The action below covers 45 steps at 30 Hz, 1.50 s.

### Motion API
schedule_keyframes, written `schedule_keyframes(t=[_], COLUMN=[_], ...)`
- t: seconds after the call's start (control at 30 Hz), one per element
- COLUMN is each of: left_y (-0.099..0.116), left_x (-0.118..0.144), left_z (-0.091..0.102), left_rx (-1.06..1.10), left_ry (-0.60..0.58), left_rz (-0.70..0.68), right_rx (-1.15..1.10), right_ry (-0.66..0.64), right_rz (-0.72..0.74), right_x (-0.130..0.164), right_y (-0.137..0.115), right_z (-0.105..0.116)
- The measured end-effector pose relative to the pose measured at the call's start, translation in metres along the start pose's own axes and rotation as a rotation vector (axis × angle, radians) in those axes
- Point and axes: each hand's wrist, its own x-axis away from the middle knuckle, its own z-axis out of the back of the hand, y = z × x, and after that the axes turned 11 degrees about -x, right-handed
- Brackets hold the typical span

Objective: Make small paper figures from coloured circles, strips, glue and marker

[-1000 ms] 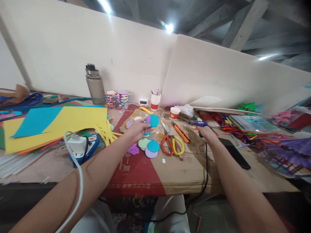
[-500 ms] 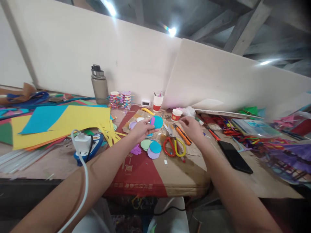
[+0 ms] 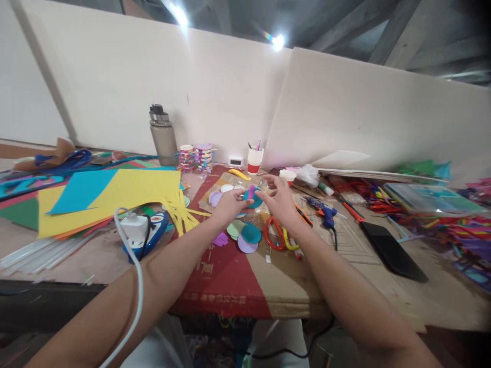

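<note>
My left hand [image 3: 230, 208] pinches a blue paper disc [image 3: 258, 202] by its left side. A short purple paper strip [image 3: 251, 192] lies across the disc's upper part. My right hand [image 3: 281, 198] is at the disc's right edge with its thumb against it and its other fingers curled above. Just below are loose paper circles: a pale green one [image 3: 233, 230], a lilac one [image 3: 247, 246] and a teal one [image 3: 251, 233]. Scissors with a red and a yellow handle [image 3: 274, 235] lie under my right wrist, partly hidden.
A blue glue gun [image 3: 326, 212], a red-handled cutter [image 3: 353, 210] and a black phone [image 3: 391, 250] lie to the right. Paper cups [image 3: 255, 158] and a bottle [image 3: 163, 138] stand at the back. Yellow paper sheets [image 3: 149, 191] and a blue power strip [image 3: 157, 230] are left; a white cable [image 3: 138, 286] crosses my left forearm.
My right hand has moved left from beside the small cup to the disc, uncovering the glue gun. The disc has turned, so its purple strip sits nearer the top middle.
</note>
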Motion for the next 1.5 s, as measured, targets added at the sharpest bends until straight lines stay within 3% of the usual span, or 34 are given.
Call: schedule_keyframes(t=[0.2,0.47,0.7,1.07,1.33,1.5], left_y=[0.0,0.006,0.007,0.007,0.012,0.013], left_x=[0.004,0.01,0.011,0.011,0.013,0.013], left_z=[-0.003,-0.002,-0.003,-0.003,-0.005,-0.004], left_rx=[-0.079,-0.025,-0.008,-0.01,-0.039,-0.041], left_ry=[-0.072,-0.102,-0.1,-0.103,-0.111,-0.104], left_rz=[0.018,0.085,0.123,0.123,0.134,0.139], right_rx=[0.022,-0.367,-0.305,-0.181,-0.198,-0.322], right_ry=[-0.079,0.06,0.014,0.024,0.038,0.015], right_rz=[0.012,-0.168,-0.222,-0.192,-0.177,-0.269], right_x=[-0.006,-0.014,-0.009,-0.008,-0.008,-0.008], right_y=[-0.009,0.001,-0.003,-0.004,0.003,0.002], right_z=[0.001,0.019,0.018,0.017,0.015,0.015])
